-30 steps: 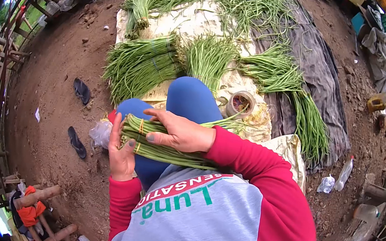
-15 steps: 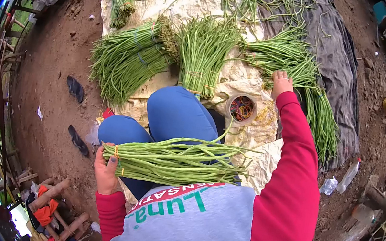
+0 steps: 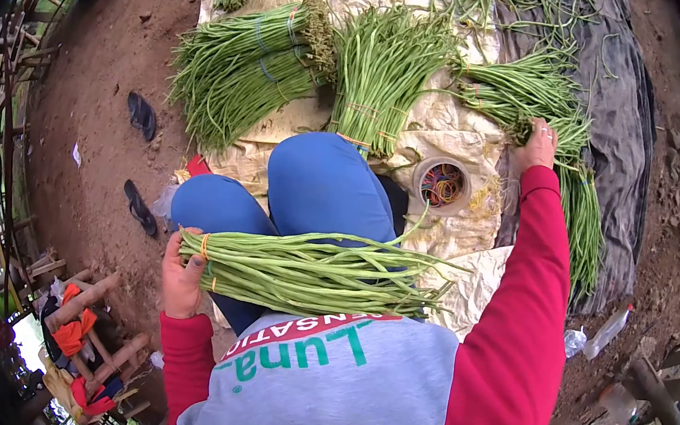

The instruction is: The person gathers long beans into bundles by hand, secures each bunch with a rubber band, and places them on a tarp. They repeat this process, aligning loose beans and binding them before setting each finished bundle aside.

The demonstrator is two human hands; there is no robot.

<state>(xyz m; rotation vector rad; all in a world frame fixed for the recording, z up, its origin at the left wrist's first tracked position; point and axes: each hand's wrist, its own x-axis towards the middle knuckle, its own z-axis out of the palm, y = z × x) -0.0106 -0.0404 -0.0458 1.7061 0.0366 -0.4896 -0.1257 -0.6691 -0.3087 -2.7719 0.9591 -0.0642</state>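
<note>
Across my lap lies a bundle of green long beans [image 3: 314, 270], tied with rubber bands near its left end. My left hand [image 3: 185, 278] is closed around that banded end, thumb on top. Out to the right, my right hand [image 3: 536, 146] curls its fingers around the cut ends of other long beans [image 3: 526, 91] lying on the sheet. More long beans [image 3: 582, 220] spread below and to the right of this hand. Between my knee and my right arm stands a round tub of coloured rubber bands [image 3: 442, 183].
Tied bundles of long beans [image 3: 247, 69] lie left of centre, with another upright bundle [image 3: 380, 79] beside them. Loose beans [image 3: 517, 3] are strewn at the far side. Sandals [image 3: 141, 116] rest on the dirt at left; a plastic bottle [image 3: 606, 333] lies at right.
My right hand has gone from lying on the beans to closing around their cut ends. The view has shifted slightly. My left hand keeps its hold on the lap bundle.
</note>
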